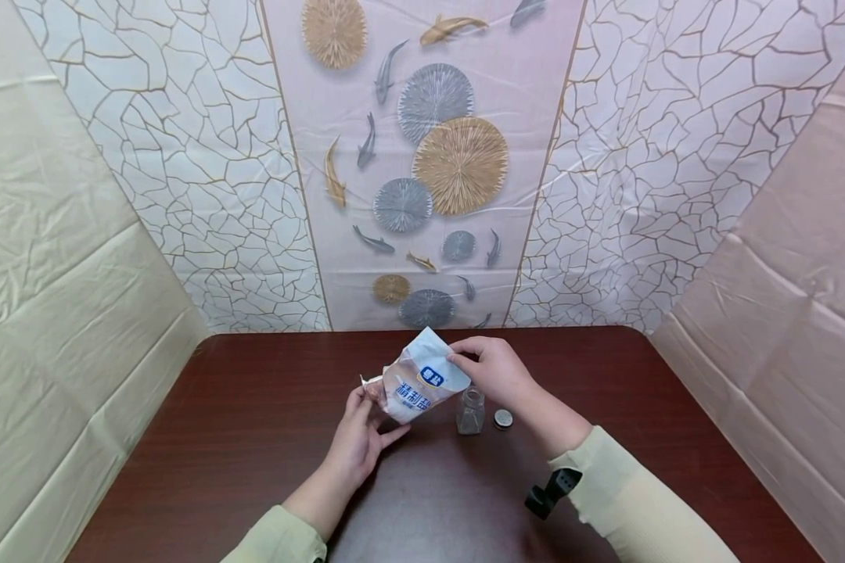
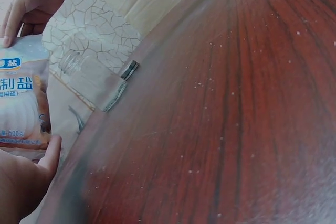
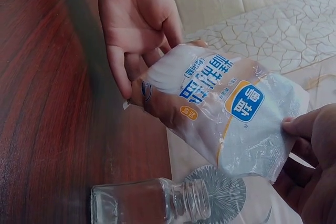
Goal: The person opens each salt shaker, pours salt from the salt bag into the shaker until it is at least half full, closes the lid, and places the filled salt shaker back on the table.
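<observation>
A bag of salt (image 1: 411, 383), printed in blue, white and orange, is held tilted above the table between both hands. My left hand (image 1: 357, 446) holds its bottom end, the thumb stretched along one side and the fingers partly hidden beneath it. At the top edge, my right hand (image 1: 496, 369) pinches a corner of the bag between thumb and fingers. Just below the right hand stands a clear glass jar (image 1: 471, 414), upright and without its lid. The jar's open mouth (image 3: 198, 200) shows in the right wrist view, close to the bag's top end.
A small metal-coloured lid (image 1: 503, 420) lies on the table right of the jar. The dark red-brown wooden table (image 1: 253, 438) carries small white specks in the left wrist view. Patterned cloth (image 1: 422, 234) hangs behind it, with beige cloth on both sides.
</observation>
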Available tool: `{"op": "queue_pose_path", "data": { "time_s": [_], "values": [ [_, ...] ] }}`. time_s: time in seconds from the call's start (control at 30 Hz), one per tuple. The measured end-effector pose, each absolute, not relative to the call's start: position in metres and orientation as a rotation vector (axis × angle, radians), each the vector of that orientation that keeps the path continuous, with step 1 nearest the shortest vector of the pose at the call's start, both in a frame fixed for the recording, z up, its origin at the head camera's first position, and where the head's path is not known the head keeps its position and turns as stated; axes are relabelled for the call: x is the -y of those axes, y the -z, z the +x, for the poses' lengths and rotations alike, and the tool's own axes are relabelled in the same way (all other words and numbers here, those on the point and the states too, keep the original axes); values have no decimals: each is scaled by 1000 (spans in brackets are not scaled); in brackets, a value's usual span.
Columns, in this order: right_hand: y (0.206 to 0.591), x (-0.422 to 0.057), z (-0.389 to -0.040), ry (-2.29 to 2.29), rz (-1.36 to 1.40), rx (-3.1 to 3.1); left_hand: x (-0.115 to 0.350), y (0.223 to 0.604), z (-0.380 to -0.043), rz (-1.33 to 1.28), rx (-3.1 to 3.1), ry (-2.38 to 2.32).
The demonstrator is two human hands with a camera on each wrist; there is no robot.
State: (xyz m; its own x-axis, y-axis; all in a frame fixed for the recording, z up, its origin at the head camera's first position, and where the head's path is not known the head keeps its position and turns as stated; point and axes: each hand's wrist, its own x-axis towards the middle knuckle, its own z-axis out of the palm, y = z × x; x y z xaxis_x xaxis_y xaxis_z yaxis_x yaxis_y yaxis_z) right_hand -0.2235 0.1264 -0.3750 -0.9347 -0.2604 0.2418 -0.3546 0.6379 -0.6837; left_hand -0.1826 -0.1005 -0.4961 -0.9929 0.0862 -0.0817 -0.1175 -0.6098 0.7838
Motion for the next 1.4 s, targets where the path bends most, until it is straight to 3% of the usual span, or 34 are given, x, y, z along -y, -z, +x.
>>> {"op": "queue_pose_path", "data": {
  "time_s": [1.4],
  "values": [
    [385, -149, -222, -1201, 467, 2736, 100, 471, -182, -130, -1539, -2647]
  ]
}}
